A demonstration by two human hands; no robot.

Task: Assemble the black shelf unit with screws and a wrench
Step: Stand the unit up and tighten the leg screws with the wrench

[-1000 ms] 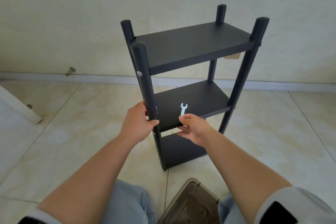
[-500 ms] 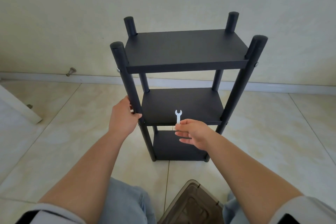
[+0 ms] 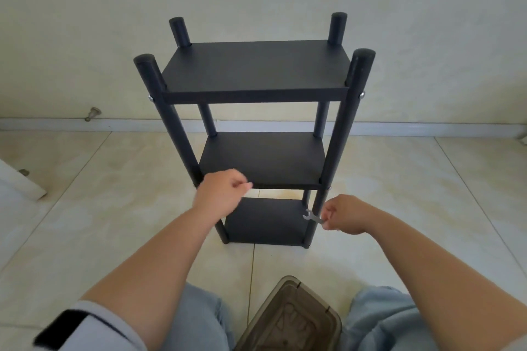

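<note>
The black shelf unit [image 3: 256,71] stands upright on the tiled floor with three boards and four round posts. Silver screw heads show on the front posts at the top board, one on the left [image 3: 150,98] and one on the right [image 3: 361,95]. My right hand [image 3: 343,218] pinches a small silver wrench [image 3: 312,216] beside the lower part of the front right post. My left hand [image 3: 221,194] hovers in front of the middle board's left corner, fingers curled, holding nothing that I can see.
A translucent brown plastic box [image 3: 293,319] sits between my knees at the bottom. A white panel [image 3: 17,182] lies at the left edge. A door stopper [image 3: 92,113] sticks out of the baseboard at left. Open tiled floor lies on both sides of the shelf.
The shelf was turned to face me squarely. My left hand let go of the front left post. My right hand moved down and right with the wrench to the front right post.
</note>
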